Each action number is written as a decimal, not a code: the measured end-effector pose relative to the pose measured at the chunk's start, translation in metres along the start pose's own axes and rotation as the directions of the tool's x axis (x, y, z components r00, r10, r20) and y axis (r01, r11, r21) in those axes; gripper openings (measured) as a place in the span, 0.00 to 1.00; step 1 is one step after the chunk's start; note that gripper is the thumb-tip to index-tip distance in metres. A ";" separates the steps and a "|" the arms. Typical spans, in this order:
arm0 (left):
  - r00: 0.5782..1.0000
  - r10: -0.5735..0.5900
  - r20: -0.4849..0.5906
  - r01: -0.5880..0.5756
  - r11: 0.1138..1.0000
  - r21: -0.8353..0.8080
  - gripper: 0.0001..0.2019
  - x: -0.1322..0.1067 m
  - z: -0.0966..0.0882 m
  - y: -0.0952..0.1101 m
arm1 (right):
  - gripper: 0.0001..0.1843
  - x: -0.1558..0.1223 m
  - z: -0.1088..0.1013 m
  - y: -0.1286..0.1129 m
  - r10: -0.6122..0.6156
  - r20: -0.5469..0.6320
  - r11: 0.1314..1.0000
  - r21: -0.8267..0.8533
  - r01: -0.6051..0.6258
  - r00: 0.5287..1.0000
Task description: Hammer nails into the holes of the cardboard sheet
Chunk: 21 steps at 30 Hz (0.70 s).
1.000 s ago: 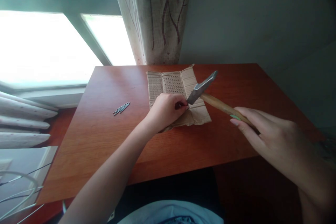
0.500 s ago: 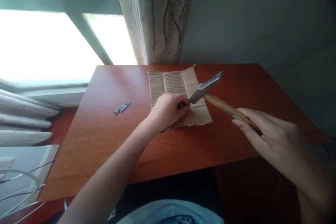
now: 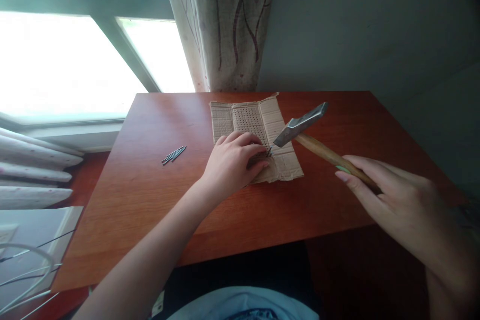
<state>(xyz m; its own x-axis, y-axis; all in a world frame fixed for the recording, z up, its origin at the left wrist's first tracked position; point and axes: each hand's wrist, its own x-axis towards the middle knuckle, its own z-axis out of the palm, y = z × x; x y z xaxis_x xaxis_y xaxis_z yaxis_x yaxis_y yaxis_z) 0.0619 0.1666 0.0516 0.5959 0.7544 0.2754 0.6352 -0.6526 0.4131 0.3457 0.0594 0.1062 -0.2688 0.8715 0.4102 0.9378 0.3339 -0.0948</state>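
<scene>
A flattened piece of cardboard (image 3: 277, 160) with a grid of small holes lies on the red-brown table (image 3: 150, 195). My left hand (image 3: 234, 160) rests flat on the cardboard, fingers stretched out, its fingertips beside a small nail (image 3: 269, 151) standing in the cardboard. My right hand (image 3: 378, 187) grips the wooden handle of a hammer (image 3: 302, 124). The hammer's metal head hangs just above and right of the nail, not touching it.
Several loose nails (image 3: 173, 154) lie on the table to the left of the cardboard. A patterned curtain (image 3: 228, 25) and a window stand behind the table. White slats and wires sit at the lower left, off the table.
My left hand has let go of the nail and flattened onto the cardboard. The hammer head has lifted up and to the right, away from the nail.
</scene>
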 end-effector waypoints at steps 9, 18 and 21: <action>1.000 -0.001 -0.014 0.002 0.999 0.033 0.14 0.000 0.003 -0.001 | 0.10 0.010 -0.002 -0.005 -0.078 -0.013 0.997 -0.002 0.078 0.997; 1.000 -0.009 -0.016 0.009 1.000 0.024 0.13 -0.001 0.003 0.000 | 0.10 0.012 -0.005 -0.004 -0.087 -0.009 0.996 0.013 0.088 0.996; 1.000 -0.003 -0.013 0.003 1.000 0.020 0.13 0.000 0.002 0.000 | 0.10 0.013 -0.003 -0.003 -0.082 0.033 0.996 0.033 0.081 0.996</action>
<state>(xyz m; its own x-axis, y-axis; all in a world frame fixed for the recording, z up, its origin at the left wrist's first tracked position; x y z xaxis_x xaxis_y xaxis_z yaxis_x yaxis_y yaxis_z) 0.0628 0.1662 0.0495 0.5877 0.7570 0.2857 0.6465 -0.6517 0.3966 0.3402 0.0687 0.1145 -0.3523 0.8525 0.3862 0.9050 0.4154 -0.0914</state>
